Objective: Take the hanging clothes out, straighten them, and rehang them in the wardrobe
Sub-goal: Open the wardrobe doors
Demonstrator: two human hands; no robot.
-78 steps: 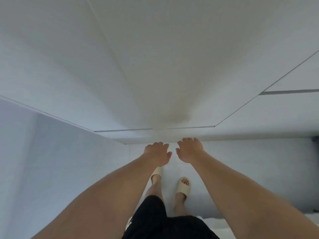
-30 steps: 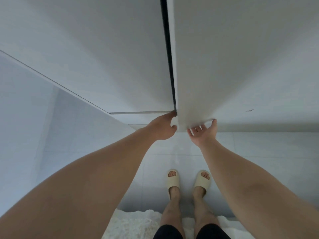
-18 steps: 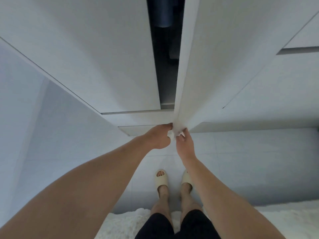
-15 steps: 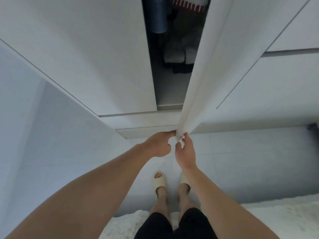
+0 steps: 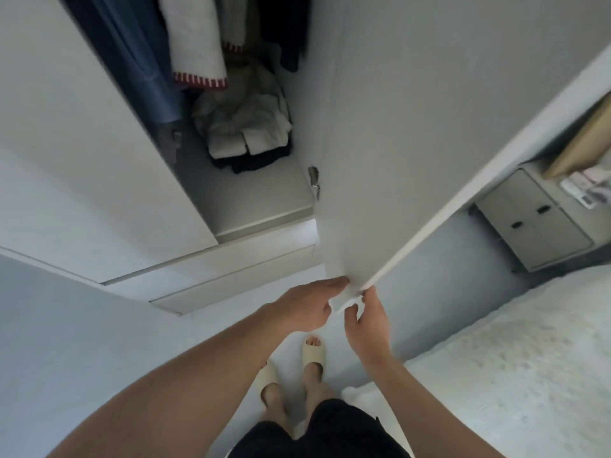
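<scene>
Both hands meet at the bottom corner of the open wardrobe door (image 5: pixel 413 133), low in the centre of the view. The left hand (image 5: pixel 305 305) reaches in from seven o'clock, its fingers (image 5: pixel 332 283) stretched nearly straight with their tips against the door's lower edge on its inner side. The right hand (image 5: pixel 367 320) comes up from five o'clock and meets the same corner from the outer side, thumb and fingertips curled round the thin edge of the panel; the view is blurred there, so how tightly it grips I cannot tell.

The hanging clothes (image 5: pixel 185 38) are well apart from both hands, up at eleven to twelve o'clock inside the wardrobe (image 5: pixel 99 166). A dark blue garment (image 5: pixel 132 57) hangs at the left of the opening, a white garment with a red stitched hem (image 5: pixel 198 44) just beside it to the right, and darker pieces (image 5: pixel 284 31) further right against the door. Beneath them, on the wardrobe floor, lies a heap of folded pale clothes (image 5: pixel 244 123) on top of something dark.

A metal hinge (image 5: pixel 314 181) shows on the door's inner edge at mid-height. At three o'clock stands a small grey cabinet (image 5: pixel 535 223) with two doors. A bed with a pale cover (image 5: pixel 515 368) fills the four o'clock corner. Straight down at six o'clock are the person's feet in cream slippers (image 5: pixel 312 350) on the light floor (image 5: pixel 82 342).
</scene>
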